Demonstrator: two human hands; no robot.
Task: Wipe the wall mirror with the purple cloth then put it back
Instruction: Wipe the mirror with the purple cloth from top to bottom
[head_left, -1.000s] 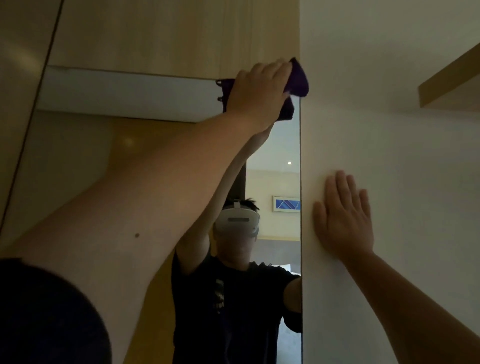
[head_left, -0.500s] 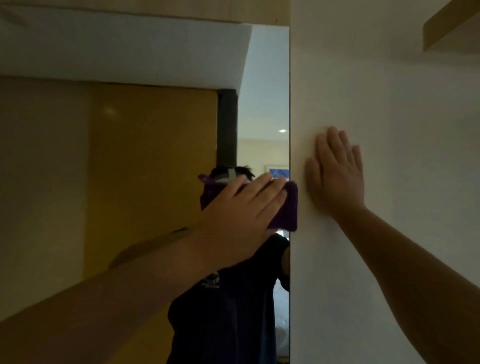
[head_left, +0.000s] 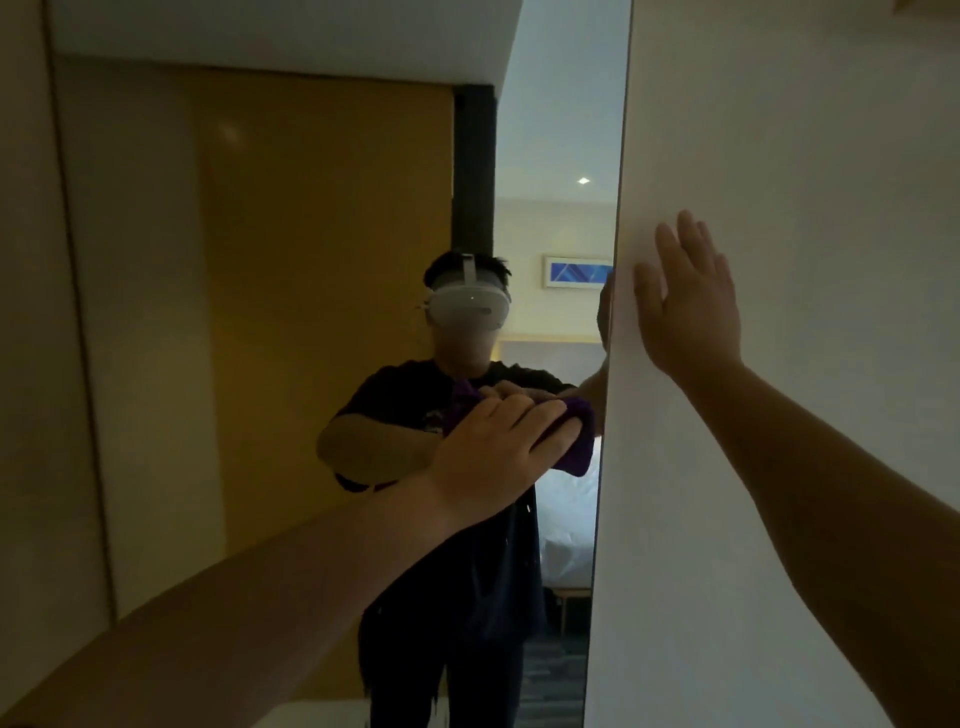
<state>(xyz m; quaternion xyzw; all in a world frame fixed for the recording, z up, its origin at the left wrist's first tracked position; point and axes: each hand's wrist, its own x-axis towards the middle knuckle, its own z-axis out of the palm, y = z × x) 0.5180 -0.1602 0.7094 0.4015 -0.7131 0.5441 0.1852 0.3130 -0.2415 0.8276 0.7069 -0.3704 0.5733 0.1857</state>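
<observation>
While the left hand is pressing the purple cloth against the wall mirror, we are noting that its fingers are lying nearly straight over the bunched cloth, flattening it to the glass rather than clutching it; whether the thumb is hooking underneath, we cannot tell. The cloth is bulging out past the fingertips, just beside the mirror's right edge, where the white wall begins. The right hand is resting flat on that wall, fingers spread and holding nothing, above and to the right of the wiping fingers. We are judging the wipe to be mid-pass along the right-hand strip. To do it well, we are recommending even palm pressure, overlapping strokes, and keeping the cloth's bulk under the fingers so no bare skin is smearing the glass. The glass left of the knuckles is probably waiting for its own passes.
</observation>
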